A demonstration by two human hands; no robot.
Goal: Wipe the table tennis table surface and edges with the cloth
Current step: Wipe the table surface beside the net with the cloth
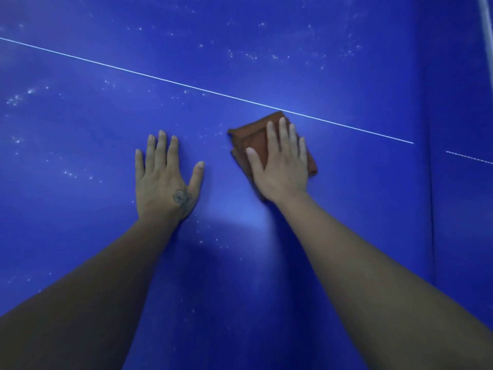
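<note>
The blue table tennis table (333, 62) fills the view, dotted with pale dust specks. A thin white line (160, 79) crosses it from upper left to right. A folded brown cloth (249, 141) lies flat on the surface just below that line. My right hand (282, 161) presses flat on the cloth with straight fingers, covering most of it. My left hand (165, 174) rests flat on the bare table to the left of the cloth, fingers spread, a small tattoo near the wrist.
A seam (429, 182) runs top to bottom at the right, where the two table halves meet. A pale strip (485, 25) shows at the top right corner. Dust specks (16, 98) cluster at the left and upper parts of the surface.
</note>
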